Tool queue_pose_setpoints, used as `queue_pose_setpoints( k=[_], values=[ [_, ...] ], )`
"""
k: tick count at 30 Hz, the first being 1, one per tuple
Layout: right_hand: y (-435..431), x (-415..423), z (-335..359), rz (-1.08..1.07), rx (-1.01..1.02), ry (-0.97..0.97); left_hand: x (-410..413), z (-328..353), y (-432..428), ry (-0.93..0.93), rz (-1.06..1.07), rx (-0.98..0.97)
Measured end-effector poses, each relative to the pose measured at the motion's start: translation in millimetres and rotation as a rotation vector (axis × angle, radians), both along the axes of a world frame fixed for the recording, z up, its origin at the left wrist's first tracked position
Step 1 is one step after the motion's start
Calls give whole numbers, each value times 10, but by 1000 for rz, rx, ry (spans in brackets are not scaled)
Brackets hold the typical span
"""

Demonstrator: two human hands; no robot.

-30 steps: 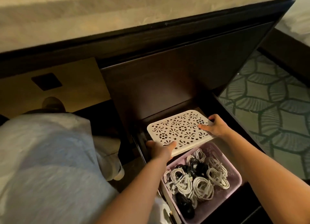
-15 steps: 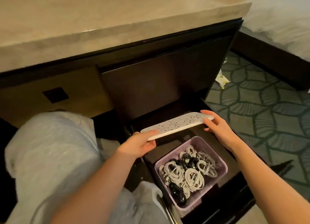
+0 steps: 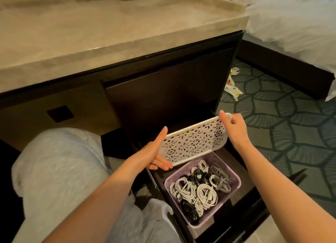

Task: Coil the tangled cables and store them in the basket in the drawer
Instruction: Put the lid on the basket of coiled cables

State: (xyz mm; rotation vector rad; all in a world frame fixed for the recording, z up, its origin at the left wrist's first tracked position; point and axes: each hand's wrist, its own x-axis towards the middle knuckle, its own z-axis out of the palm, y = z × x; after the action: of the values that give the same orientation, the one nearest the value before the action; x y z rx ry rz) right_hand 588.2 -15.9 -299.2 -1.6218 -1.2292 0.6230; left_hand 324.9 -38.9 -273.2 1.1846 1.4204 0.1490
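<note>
A lilac basket (image 3: 234, 181) sits in the open dark drawer (image 3: 241, 202), filled with several coiled white cables (image 3: 207, 195) and a few black ones (image 3: 189, 210). Above its far end I hold a white patterned lid (image 3: 194, 142), tilted so its underside faces me. My left hand (image 3: 154, 152) supports the lid's lower left edge with palm and fingers spread. My right hand (image 3: 234, 126) pinches the lid's upper right corner.
A marble-look countertop (image 3: 109, 30) overhangs the dark cabinet front (image 3: 163, 90). My grey-clad knee (image 3: 58, 170) is at the left. Patterned green carpet (image 3: 281, 126) with a scrap of wrapper (image 3: 232, 86) lies to the right, beside a white bed (image 3: 300, 24).
The lid has been lifted off the basket's far end and tipped up on edge, underside toward me. Both hands rose with it, and the view pulled back and up.
</note>
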Motion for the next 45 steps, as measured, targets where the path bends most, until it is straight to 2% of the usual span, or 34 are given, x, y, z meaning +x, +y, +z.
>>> queue_pose_setpoints(
  k=[3, 6, 12, 16, 19, 22, 25, 27, 30, 35, 40, 45],
  values=[
    [74, 32, -114, -45, -156, 46, 14, -49, 6, -10, -81, -25],
    [129, 53, -204, -27, -252, 6, 41, -124, -26, 19, -125, -36],
    [180, 60, -457, 44, -441, -225, 43, -541, 39, 36, 38, -102],
    [108, 91, -677, 131, -540, -361, 159, -734, 25, 247, 46, 22],
    [17, 91, -883, 168, -631, -331, 191, -895, -13, 580, -198, 200],
    [-36, 87, -1021, 195, -668, -323, 221, -988, -65, 739, -416, 289],
    [-73, 89, -1095, 209, -683, -327, 237, -1056, -75, 897, -581, 458],
    [-86, 97, -1152, 228, -709, -375, 236, -1099, -84, 880, -622, 470],
    [-104, 76, -1230, 212, -690, -448, 264, -1118, -115, 800, -627, 389],
    [-171, -4, -1247, 133, -668, -678, 305, -1070, -99, 877, -732, 312],
    [-236, 77, -1357, 151, -768, -474, 330, -1064, -69, 861, -754, 288],
    [-232, 81, -1360, 150, -738, -448, 329, -1089, -56, 862, -743, 341]
  ],
)
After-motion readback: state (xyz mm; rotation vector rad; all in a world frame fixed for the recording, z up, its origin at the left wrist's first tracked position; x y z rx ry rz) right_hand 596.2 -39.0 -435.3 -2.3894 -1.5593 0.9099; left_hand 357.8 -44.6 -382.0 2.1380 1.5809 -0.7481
